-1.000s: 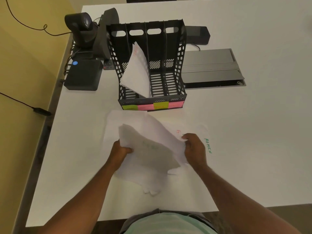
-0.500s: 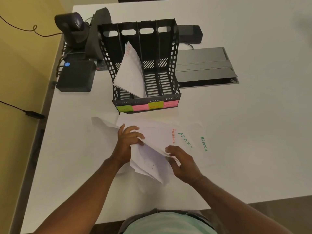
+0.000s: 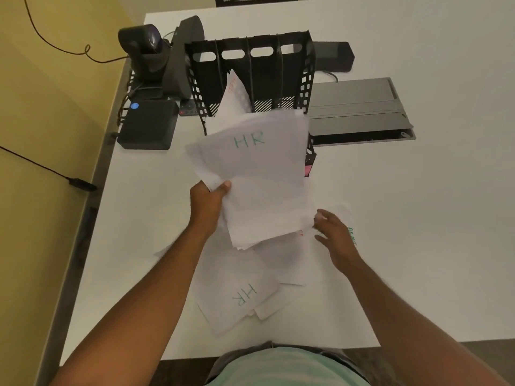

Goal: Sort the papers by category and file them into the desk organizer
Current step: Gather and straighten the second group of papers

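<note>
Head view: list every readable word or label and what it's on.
"HR", green, on the top sheet of the stack held up by the left hand.
"HR", green, turned sideways, on a sheet lying on the table.
Green letters by the right hand, partly hidden: begins "A", rest unreadable.
Orange writing on the paper in the organizer: too blurred.
Organizer's front tags: hidden.
</note>
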